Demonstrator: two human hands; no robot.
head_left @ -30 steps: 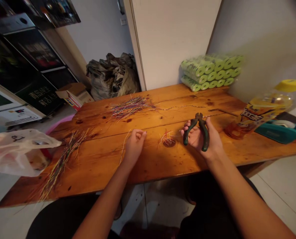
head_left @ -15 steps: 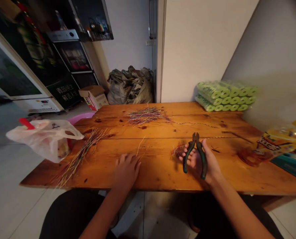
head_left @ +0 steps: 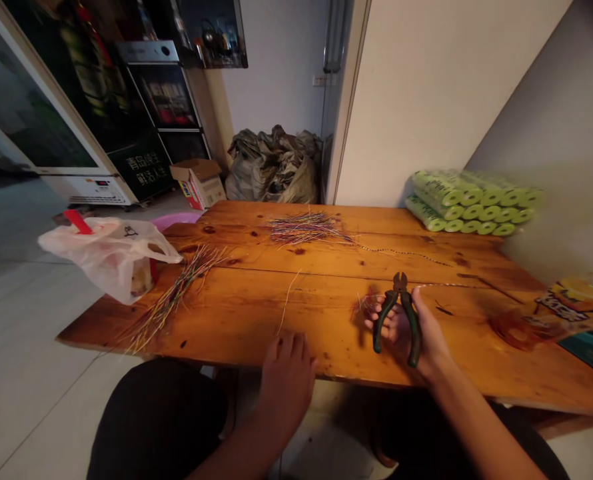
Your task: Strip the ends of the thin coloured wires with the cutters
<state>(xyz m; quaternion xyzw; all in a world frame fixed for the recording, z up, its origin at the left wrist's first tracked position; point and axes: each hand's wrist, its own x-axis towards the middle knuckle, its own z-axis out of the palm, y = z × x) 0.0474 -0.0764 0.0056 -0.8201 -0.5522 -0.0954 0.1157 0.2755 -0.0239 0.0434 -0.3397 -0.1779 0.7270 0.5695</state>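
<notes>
Green rolls (head_left: 471, 210) are sitting at the far end of the wooden table (head_left: 326, 353), a white plastic bag (head_left: 111, 257) is bulging over its left end, and colored wire bundles (head_left: 306, 229) are lying across the top. The right hand (head_left: 394, 330) is gripping green-handled cutters (head_left: 400, 283) near the table's right side, just beside a small wire tuft (head_left: 366, 303), while the left hand (head_left: 286, 380) is resting open on the front edge.

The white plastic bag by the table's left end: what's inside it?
Through the white plastic bag, a pale tan item shows low in one corner. What it is, and anything else inside, stays hidden by the crumpled film.
</notes>
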